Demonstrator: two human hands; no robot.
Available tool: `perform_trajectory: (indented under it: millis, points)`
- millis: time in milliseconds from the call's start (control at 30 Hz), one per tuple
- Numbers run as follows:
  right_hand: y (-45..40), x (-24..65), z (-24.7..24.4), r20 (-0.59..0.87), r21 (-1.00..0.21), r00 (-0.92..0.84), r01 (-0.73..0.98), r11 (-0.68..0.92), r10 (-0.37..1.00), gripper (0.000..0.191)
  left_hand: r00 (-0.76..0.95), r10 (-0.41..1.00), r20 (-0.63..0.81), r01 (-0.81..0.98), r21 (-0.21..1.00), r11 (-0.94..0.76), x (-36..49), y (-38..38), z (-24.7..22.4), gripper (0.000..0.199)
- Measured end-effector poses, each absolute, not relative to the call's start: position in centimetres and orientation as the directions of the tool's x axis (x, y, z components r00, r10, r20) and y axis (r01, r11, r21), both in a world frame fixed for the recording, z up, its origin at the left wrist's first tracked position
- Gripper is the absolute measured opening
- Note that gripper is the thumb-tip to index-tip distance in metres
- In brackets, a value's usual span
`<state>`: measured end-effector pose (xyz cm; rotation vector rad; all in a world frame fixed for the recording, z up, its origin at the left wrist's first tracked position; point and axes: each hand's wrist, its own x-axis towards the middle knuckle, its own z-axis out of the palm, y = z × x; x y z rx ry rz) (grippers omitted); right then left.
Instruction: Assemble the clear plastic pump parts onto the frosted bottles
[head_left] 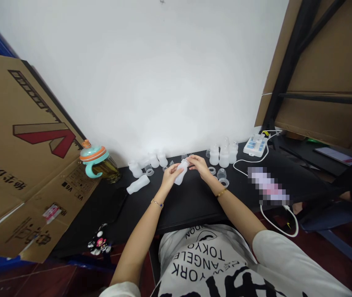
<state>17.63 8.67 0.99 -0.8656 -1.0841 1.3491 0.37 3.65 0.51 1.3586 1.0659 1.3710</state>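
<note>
A small white bottle (180, 175) hangs tilted over the middle of the black table, its neck up and to the right. Around its upper body my left hand (171, 174) is closed. The fingers of my right hand (198, 163) pinch at the bottle's neck; whether they hold a small part there is too small to tell. On the left, another white bottle (138, 184) lies on its side, with several standing behind it (153, 160). To the right stand several capped bottles (224, 156), with a clear cap (221, 173) and a white ring (224, 182) in front.
A teal-lidded jug (94, 160) stands at the left beside a large cardboard sheet (24, 156). A power strip (255, 145) with white cables and a blurred flat object (268, 185) lie at the right. A dark strap with trinkets (99, 242) hangs at the front left edge.
</note>
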Motion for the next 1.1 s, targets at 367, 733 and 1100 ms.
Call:
perform_trajectory:
  millis: [367, 733, 1100]
  points:
    - [8.8, 17.7, 0.7, 0.136, -0.950, -0.118, -0.298, 0.096, 0.984, 0.025, 0.042, 0.973, 0.226, -0.004, 0.974, -0.226, 0.2, 3.7, 0.6, 0.047]
    - [8.5, 17.7, 1.1, 0.114, -0.953, -0.102, -0.293, 0.080, 0.988, 0.023, 0.031, 0.978, 0.206, -0.001, 0.978, -0.206, 0.2, 3.8, 0.4, 0.049]
    - [8.6, 17.6, 1.0, 0.071, -0.976, -0.058, -0.208, 0.057, 0.996, 0.028, 0.012, 0.919, 0.395, 0.321, 0.869, -0.377, 0.2, 3.5, -0.3, 0.045]
